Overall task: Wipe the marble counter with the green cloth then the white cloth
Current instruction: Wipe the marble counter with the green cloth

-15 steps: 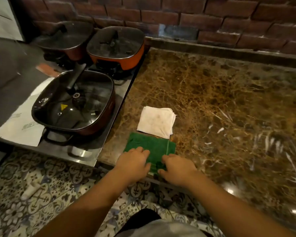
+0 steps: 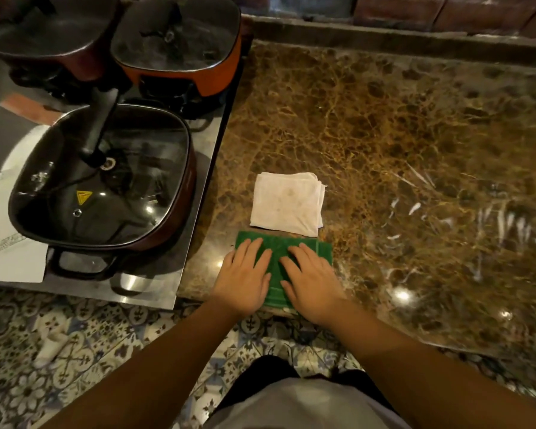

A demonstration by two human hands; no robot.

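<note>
A folded green cloth point(image 2: 277, 243) lies flat at the near edge of the brown marble counter point(image 2: 399, 144). My left hand point(image 2: 243, 277) and my right hand point(image 2: 311, 281) both rest palm-down on it, fingers spread, covering most of its near half. A folded white cloth point(image 2: 287, 202) with faint stains lies just beyond the green one, touching or nearly touching its far edge. White streaks mark the marble at the right.
Left of the marble, a steel surface point(image 2: 195, 212) carries three lidded electric pots: a dark one point(image 2: 106, 178) near, an orange one point(image 2: 180, 48) and another point(image 2: 44, 41) behind. White paper point(image 2: 10, 252) lies under the near pot. A brick wall point(image 2: 446, 10) backs the counter. Patterned floor tiles point(image 2: 75, 351) lie below.
Both hands have slid forward over the green cloth and flattened on it with fingers spread. The view has tilted down and moved closer.
</note>
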